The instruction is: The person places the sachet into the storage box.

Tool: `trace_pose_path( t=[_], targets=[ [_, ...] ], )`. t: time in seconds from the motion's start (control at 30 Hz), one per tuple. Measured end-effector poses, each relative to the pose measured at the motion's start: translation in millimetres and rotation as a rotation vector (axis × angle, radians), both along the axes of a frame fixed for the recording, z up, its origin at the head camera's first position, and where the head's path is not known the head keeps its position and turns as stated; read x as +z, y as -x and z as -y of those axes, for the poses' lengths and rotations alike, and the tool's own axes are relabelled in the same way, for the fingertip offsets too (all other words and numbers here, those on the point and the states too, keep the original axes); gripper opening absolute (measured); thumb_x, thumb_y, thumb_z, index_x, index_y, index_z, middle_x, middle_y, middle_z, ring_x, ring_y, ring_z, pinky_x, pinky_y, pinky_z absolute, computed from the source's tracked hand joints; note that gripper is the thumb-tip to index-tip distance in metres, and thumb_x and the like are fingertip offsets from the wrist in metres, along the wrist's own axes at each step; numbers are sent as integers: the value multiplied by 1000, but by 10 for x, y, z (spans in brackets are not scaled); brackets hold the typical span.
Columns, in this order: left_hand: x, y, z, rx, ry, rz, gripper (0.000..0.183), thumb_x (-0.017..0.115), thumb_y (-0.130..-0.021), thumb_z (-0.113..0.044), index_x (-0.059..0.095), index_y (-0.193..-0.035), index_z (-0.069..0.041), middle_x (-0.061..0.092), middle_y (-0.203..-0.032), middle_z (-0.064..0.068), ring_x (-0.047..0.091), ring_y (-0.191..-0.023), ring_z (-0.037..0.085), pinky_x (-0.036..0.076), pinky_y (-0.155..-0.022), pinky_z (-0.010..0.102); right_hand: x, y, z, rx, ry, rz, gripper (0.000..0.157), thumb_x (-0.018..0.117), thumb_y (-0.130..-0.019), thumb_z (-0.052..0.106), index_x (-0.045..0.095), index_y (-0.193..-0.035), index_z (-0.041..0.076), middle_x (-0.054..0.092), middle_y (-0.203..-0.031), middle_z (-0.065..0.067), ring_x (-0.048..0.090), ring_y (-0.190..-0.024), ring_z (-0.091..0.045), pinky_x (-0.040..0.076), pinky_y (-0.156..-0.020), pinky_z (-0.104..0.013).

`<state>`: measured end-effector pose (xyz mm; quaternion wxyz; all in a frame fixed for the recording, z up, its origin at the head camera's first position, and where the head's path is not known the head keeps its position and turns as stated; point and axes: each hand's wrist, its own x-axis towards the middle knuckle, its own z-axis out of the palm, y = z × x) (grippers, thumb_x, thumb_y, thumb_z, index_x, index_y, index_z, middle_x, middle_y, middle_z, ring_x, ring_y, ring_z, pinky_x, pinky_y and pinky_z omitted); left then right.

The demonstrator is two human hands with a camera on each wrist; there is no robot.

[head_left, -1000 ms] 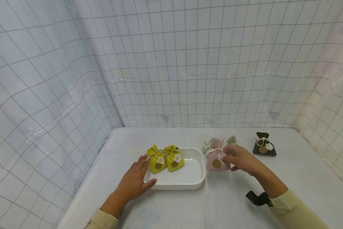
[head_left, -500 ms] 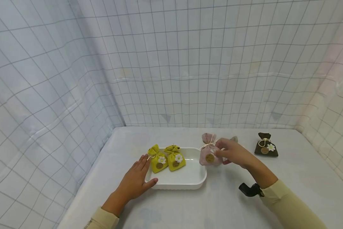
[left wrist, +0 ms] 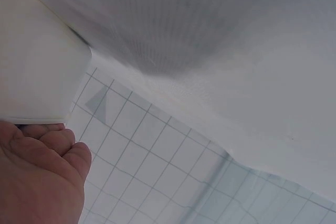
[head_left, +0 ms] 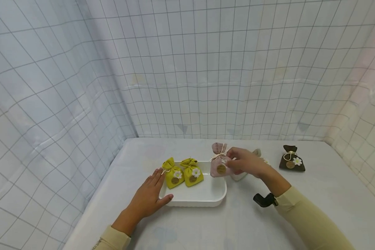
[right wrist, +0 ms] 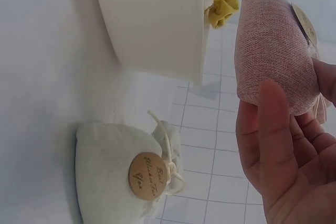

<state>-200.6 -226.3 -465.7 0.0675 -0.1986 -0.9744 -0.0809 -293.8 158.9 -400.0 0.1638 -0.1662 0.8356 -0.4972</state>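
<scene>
My right hand [head_left: 245,162] grips a pink cloth drawstring pouch [head_left: 218,166] by its side, fingers and thumb around it. The pouch hangs over the right rim of a white tray [head_left: 193,203], tied with cream cord and bearing a round brown label. On the tray's left side rests my left hand [head_left: 146,198], fingers straight along the rim and thumb by the front edge. Inside lie two yellow pouches, the left one [head_left: 174,177] and the right one [head_left: 193,175], each with a white flower. The right wrist view shows the pink pouch [right wrist: 273,45] raised off the table.
A pale grey-green pouch [right wrist: 110,166] stands on the table just right of the tray, partly behind my right hand in the head view. Farther right sits a dark brown pouch [head_left: 292,161] with a white flower. Grid-patterned curtains [head_left: 193,76] enclose the table's back and sides.
My right hand has lifted the pink pouch and carried it leftward to the tray's right rim, uncovering part of the pale pouch. My left hand stays at the tray.
</scene>
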Motion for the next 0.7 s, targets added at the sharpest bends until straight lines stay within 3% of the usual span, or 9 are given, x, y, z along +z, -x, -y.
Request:
trace_pose_path(
  t=[0.7],
  targets=[
    [0, 2, 4, 0, -14, 5, 89, 55, -94, -60, 31, -154, 2, 21, -162, 16, 17, -150, 31, 24, -117, 50, 35, 174, 472, 52, 0, 23, 20, 69, -93, 14, 57, -107, 6, 59, -103, -10, 59, -85, -23, 58, -64, -37]
  ],
)
